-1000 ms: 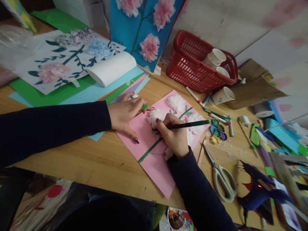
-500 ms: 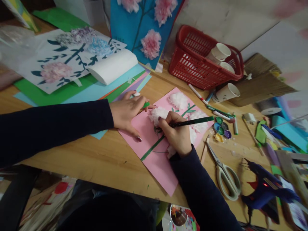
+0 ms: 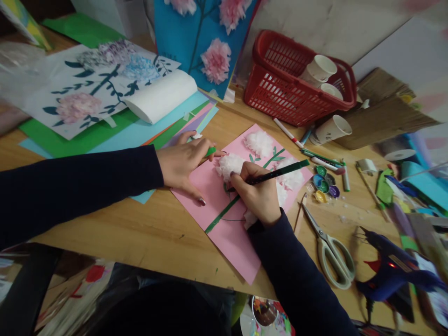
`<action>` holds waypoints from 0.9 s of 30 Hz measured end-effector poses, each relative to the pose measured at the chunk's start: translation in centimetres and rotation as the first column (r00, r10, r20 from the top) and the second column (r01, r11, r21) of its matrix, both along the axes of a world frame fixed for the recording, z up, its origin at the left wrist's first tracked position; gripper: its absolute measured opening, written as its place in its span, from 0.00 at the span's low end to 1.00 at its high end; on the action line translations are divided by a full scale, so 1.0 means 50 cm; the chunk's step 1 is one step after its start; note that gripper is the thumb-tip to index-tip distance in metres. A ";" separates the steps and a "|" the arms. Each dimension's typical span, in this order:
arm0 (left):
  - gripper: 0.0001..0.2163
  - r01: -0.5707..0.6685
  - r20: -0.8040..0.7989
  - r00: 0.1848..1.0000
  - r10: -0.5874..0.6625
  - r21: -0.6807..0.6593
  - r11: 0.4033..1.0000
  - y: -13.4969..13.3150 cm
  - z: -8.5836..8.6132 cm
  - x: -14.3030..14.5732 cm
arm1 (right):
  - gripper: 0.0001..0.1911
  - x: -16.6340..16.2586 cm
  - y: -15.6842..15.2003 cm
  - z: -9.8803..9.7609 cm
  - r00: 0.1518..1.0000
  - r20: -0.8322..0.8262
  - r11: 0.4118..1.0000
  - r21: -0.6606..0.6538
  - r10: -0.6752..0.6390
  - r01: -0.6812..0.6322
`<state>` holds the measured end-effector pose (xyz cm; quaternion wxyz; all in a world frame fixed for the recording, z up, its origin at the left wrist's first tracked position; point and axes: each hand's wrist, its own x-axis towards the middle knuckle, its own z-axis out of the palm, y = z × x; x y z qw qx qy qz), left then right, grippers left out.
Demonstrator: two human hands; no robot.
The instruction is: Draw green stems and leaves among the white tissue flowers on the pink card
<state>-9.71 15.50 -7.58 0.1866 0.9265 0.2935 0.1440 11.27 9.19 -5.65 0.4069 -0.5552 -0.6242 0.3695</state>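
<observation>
Gripping green pen (image 3: 276, 173) in right hand (image 3: 257, 196) over pink card (image 3: 227, 233).

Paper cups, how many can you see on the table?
3. Two paper cups lie in the red basket, one above the other; a third lies on the table beside it. More may be hidden.

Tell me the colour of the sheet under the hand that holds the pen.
Pink. The sheet lies under the right hand, seen best in the head view.

The table (image 3: 147, 233) is smooth wood. The pink card (image 3: 231, 242) is matt paper with fluffy white puffs (image 3: 229, 163), maybe tissue. The red basket (image 3: 280, 93) looks like shiny plastic.
</observation>
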 end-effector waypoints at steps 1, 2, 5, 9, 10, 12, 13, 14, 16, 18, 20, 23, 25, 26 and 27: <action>0.38 0.002 0.002 1.000 -0.002 -0.001 1.000 0.000 0.000 0.000 | 0.15 0.000 0.000 0.000 1.000 0.003 1.000 0.005 0.003 -0.003; 0.37 0.005 0.007 1.000 -0.005 -0.002 1.000 0.000 0.000 0.000 | 0.15 0.000 0.000 0.001 1.000 0.006 1.000 0.005 0.008 -0.008; 0.37 0.012 0.017 1.000 -0.012 -0.005 1.000 0.000 0.001 0.001 | 0.16 0.000 0.000 0.001 1.000 0.016 1.000 -0.006 0.020 -0.019; 0.38 -0.006 0.001 1.000 0.006 -0.004 1.000 -0.003 0.004 0.002 | 0.16 0.002 0.000 -0.003 0.999 0.032 0.999 0.034 0.004 -0.005; 0.38 -0.008 -0.005 1.000 0.008 -0.006 1.000 -0.003 0.005 0.003 | 0.16 0.002 0.000 -0.004 0.999 0.035 0.999 0.040 0.004 -0.006; 0.38 -0.007 -0.016 1.000 0.007 -0.008 1.000 -0.003 0.005 0.003 | 0.16 0.002 0.000 -0.006 0.999 0.037 0.999 0.041 0.009 -0.011; 0.38 -0.009 -0.019 1.000 0.008 -0.007 1.000 -0.002 0.005 0.002 | 0.16 0.002 0.000 -0.007 0.999 0.035 0.999 0.043 0.008 -0.010; 0.38 -0.009 -0.021 1.000 0.009 -0.005 1.000 -0.002 0.005 0.002 | 0.16 0.001 0.000 -0.007 0.999 0.035 0.999 0.048 0.004 -0.006; 0.37 -0.004 -0.016 1.000 0.004 -0.002 1.000 -0.001 0.003 0.001 | 0.17 0.001 0.000 -0.007 0.999 0.047 0.998 0.065 -0.009 0.005; 0.37 0.004 -0.001 1.000 -0.004 -0.001 1.000 0.000 0.002 0.001 | 0.17 0.001 0.000 -0.006 0.998 0.056 0.998 0.068 -0.007 0.003; 0.37 0.010 0.005 1.000 -0.010 -0.003 1.000 0.000 0.001 0.000 | 0.16 0.002 -0.001 -0.004 0.999 0.049 0.999 0.046 0.007 -0.009; 0.38 0.003 -0.004 1.000 -0.003 0.003 1.000 0.001 -0.001 0.000 | 0.16 0.004 -0.003 0.000 1.000 0.019 1.000 0.000 0.014 -0.014; 0.38 -0.001 -0.006 1.000 0.001 0.012 1.000 0.000 -0.001 0.000 | 0.16 0.004 -0.003 0.001 1.000 0.017 1.000 -0.016 0.013 -0.013; 0.38 -0.002 -0.003 1.000 0.002 0.016 1.000 0.000 -0.002 0.000 | 0.16 0.004 -0.004 0.002 1.000 0.024 1.000 -0.018 0.011 -0.010; 0.37 0.001 -0.001 1.000 -0.001 0.019 1.000 0.000 -0.002 -0.001 | 0.16 0.004 -0.004 0.002 0.999 0.031 1.000 -0.014 0.009 -0.009</action>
